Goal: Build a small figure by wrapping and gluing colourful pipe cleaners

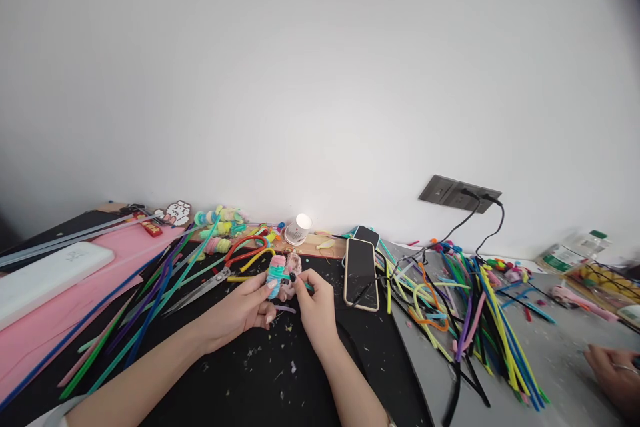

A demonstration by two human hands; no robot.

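Note:
My left hand (245, 307) grips a small figure of coiled pipe cleaner (277, 273), pink at the top and blue below. With fingertips pinched together, my right hand (317, 303) meets its right side, where a short teal pipe cleaner end (309, 287) sticks out. A pale pinkish item (294, 263) shows just behind, between both hands; its kind is unclear. Left of the hands, scissors (217, 277) with red handles lie on the black mat (260, 380). A yellow bent pipe cleaner (257, 260) rests beside the handles.
A phone (361, 273) and a paper cup (299, 229) stand near. Pipe cleaners (505, 327) spread over the right side, with cables (463, 220) from a wall socket (453, 192). Leftward are a white case (55, 280) and pink sheet (125, 250). Another person's hand (615, 373) is far right.

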